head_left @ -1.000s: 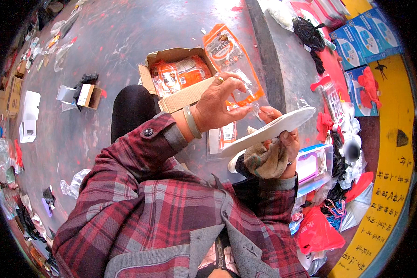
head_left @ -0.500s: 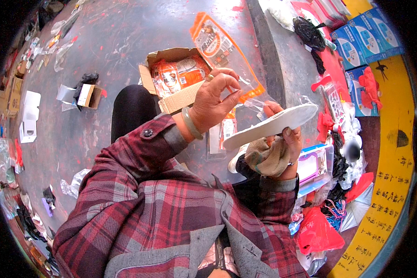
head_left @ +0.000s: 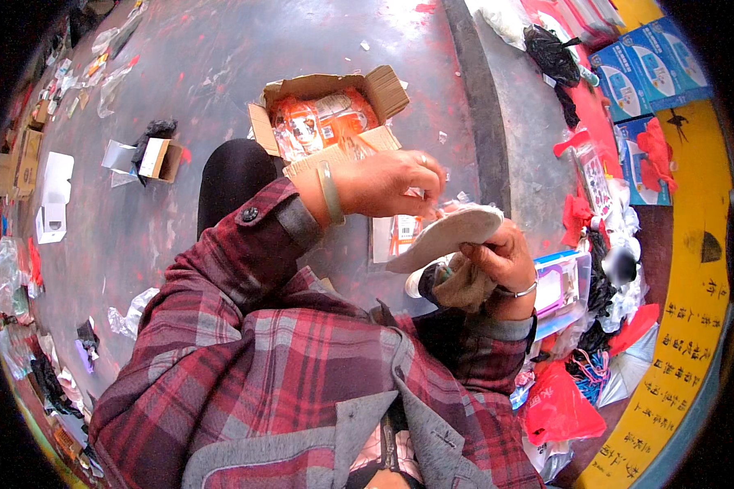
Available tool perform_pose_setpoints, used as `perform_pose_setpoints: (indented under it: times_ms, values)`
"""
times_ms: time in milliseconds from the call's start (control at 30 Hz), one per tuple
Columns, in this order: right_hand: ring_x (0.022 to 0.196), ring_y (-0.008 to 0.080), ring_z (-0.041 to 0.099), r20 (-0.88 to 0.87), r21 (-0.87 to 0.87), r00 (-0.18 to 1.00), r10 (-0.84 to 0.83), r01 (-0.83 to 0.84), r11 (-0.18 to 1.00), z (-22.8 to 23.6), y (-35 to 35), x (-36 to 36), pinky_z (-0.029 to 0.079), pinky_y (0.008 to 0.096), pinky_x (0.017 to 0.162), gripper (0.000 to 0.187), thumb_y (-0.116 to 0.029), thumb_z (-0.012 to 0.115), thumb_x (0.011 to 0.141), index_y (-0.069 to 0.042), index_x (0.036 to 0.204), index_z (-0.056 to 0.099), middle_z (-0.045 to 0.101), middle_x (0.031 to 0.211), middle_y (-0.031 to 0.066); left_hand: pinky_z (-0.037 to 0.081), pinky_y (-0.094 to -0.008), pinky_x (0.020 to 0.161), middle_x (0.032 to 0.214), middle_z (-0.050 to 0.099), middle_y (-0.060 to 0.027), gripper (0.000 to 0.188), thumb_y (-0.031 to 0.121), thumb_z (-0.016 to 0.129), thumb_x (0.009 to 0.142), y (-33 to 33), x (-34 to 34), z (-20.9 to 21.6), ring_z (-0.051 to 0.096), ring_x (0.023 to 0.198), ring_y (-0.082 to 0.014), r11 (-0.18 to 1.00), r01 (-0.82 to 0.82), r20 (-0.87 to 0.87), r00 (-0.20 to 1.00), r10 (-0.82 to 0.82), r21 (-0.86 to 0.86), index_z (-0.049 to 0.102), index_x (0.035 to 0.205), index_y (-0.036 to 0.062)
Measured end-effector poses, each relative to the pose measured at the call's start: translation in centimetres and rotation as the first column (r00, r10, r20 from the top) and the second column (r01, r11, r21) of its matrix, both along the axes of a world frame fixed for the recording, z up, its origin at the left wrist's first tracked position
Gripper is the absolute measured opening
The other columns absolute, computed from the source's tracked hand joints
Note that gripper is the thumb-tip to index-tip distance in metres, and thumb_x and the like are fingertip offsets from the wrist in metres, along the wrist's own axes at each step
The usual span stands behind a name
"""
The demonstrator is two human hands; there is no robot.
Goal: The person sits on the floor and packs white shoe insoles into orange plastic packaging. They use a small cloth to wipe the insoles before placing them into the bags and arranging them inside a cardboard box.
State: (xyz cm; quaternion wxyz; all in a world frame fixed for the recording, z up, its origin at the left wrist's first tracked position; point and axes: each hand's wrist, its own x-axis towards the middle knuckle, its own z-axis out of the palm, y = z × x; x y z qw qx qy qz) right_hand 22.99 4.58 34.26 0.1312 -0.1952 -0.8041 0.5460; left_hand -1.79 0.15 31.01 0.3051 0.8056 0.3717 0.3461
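Observation:
A pale, flat shoe insole [head_left: 448, 236] is tilted in my right hand [head_left: 504, 257], whose thumb presses on its upper face. Below it is a bunched brown cloth [head_left: 463, 284]; whether the hand holds this too is unclear. My left hand [head_left: 387, 186], with a pale bangle at the wrist, has its fingers curled near the insole's far edge. Something small may be pinched there, but the fingers hide it. Beyond that hand stands an open cardboard box [head_left: 267, 134] with orange-and-clear plastic packets [head_left: 320, 122] inside.
Past my black-clad knee [head_left: 238, 183], a small opened carton [head_left: 161, 160] lies on the grey floor. On the right are a clear plastic bin [head_left: 577, 303], a red bag [head_left: 561, 406], black bags [head_left: 550, 55] and blue boxes [head_left: 652, 69]. Another packet [head_left: 401, 232] lies below my hands.
The orange-trimmed clear bag raised by my left hand is no longer held up. That hand has moved right and lower, toward the insole. The insole has turned and tilted in my right hand.

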Motion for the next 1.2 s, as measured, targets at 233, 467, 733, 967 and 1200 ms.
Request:
perform_pose_setpoints:
  times_ms: [233, 467, 733, 967, 1200]
  values:
    - [0.104, 0.0271, 0.057, -0.152, -0.225, 0.963, -0.221, 0.184, 0.957, -0.4, -0.1, 0.3, 0.042, 0.0347, 0.089, 0.028, -0.016, 0.06, 0.08, 0.007, 0.096, 0.064, 0.054, 0.12, 0.0235, 0.047, -0.0258, 0.069, 0.079, 0.057, -0.0055, 0.012, 0.012, 0.067, 0.078, 0.7, 0.4, -2.8, 0.058, 0.079, -0.0174, 0.966, -0.19, 0.19, 0.956, 0.222, -0.173, 0.065, 0.087, 0.0034]
    - [0.12, 0.0298, 0.044, -0.172, -0.307, 0.972, -0.158, 0.099, 0.946, 0.0, -1.0, -0.7, 0.033, 0.0383, 0.098, 0.028, -0.017, 0.061, 0.076, 0.003, 0.096, 0.064, 0.047, 0.129, 0.0217, 0.046, -0.021, 0.058, 0.077, 0.056, 0.0002, 0.01, 0.01, 0.068, 0.08, 1.0, 0.7, -3.0, 0.054, 0.066, -0.0064, 0.802, -0.262, 0.485, 0.682, 0.547, -0.536, 0.061, 0.076, 0.0036]
    - [0.123, 0.0292, 0.043, -0.157, -0.141, 0.987, -0.042, 0.019, 0.99, -0.6, -1.5, -3.0, 0.035, 0.0348, 0.097, 0.022, -0.004, 0.059, 0.076, -0.001, 0.096, 0.065, 0.041, 0.136, 0.0197, 0.049, -0.0248, 0.064, 0.075, 0.056, -0.0006, 0.01, 0.007, 0.064, 0.082, 0.9, 1.3, -3.0, 0.055, 0.073, -0.0083, 0.791, -0.015, 0.604, 0.638, 0.479, -0.611, 0.056, 0.084, 0.002]
    - [0.083, 0.0199, 0.06, -0.293, -0.423, 0.778, -0.556, 0.416, 0.805, -0.8, -1.1, -0.8, 0.048, 0.0287, 0.07, 0.016, -0.01, 0.06, 0.083, 0.002, 0.094, 0.062, 0.063, 0.098, 0.0141, 0.048, -0.0262, 0.079, 0.089, 0.059, -0.0022, 0.007, 0.001, 0.056, 0.086, 1.3, 1.0, -3.8, 0.056, 0.086, -0.0113, 0.914, -0.127, 0.609, 0.709, 0.356, -0.386, 0.058, 0.093, 0.0018]
    - [0.056, 0.0141, 0.056, -0.356, -0.49, 0.439, -0.825, 0.664, 0.565, 0.0, 0.2, -0.1, 0.042, 0.0231, 0.05, 0.027, -0.027, 0.058, 0.088, 0.0, 0.088, 0.061, 0.064, 0.075, 0.0132, 0.044, -0.0296, 0.09, 0.103, 0.056, -0.0063, 0.01, -0.004, 0.054, 0.085, 1.2, 0.4, -3.8, 0.053, 0.1, -0.015, 0.95, -0.031, 0.604, 0.765, 0.223, -0.311, 0.058, 0.092, 0.0018]
